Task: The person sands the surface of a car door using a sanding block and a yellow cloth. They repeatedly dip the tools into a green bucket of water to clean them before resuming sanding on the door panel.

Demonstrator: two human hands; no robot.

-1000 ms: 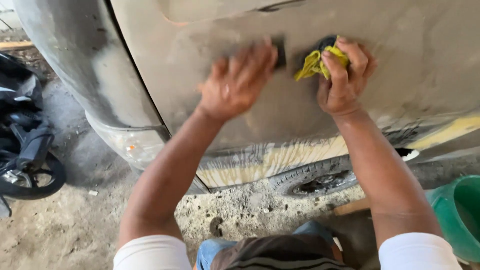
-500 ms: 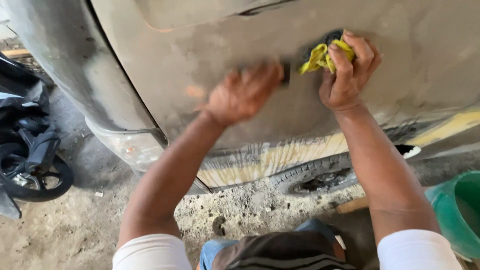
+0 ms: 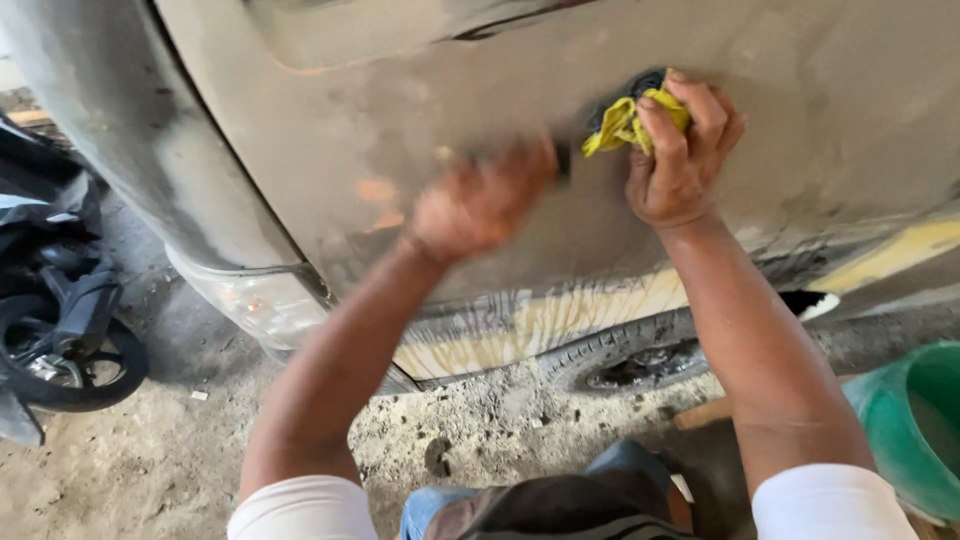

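The left hand (image 3: 480,200) was pressed against the grey, sanded car body panel (image 3: 400,130), blurred with motion, its fingers curled together over a small dark sanding block (image 3: 562,160), of which only the end showed past the fingertips. The block lay flat on the panel, just left of the rag. Whether the thumb gripped it from below could not be told through the blur.

The right hand (image 3: 680,160) rested on the same panel just to the right of the left hand, fingers bent and clamped on a crumpled yellow rag (image 3: 625,120) with a dark patch at its top. The rag was squeezed between the fingers and the panel, bunching out to the left of the hand.

Below the hands, the panel's lower edge showed a streaked yellow strip (image 3: 540,320), and under that edge a worn tyre (image 3: 620,355) lay on the dirty concrete ground (image 3: 150,460). Far to the left of the panel stood a dark motorbike (image 3: 60,330) with its wheel visible. To the lower right of the panel, near the right elbow, sat a green plastic bucket (image 3: 900,430). A white sleeve covered each upper arm.
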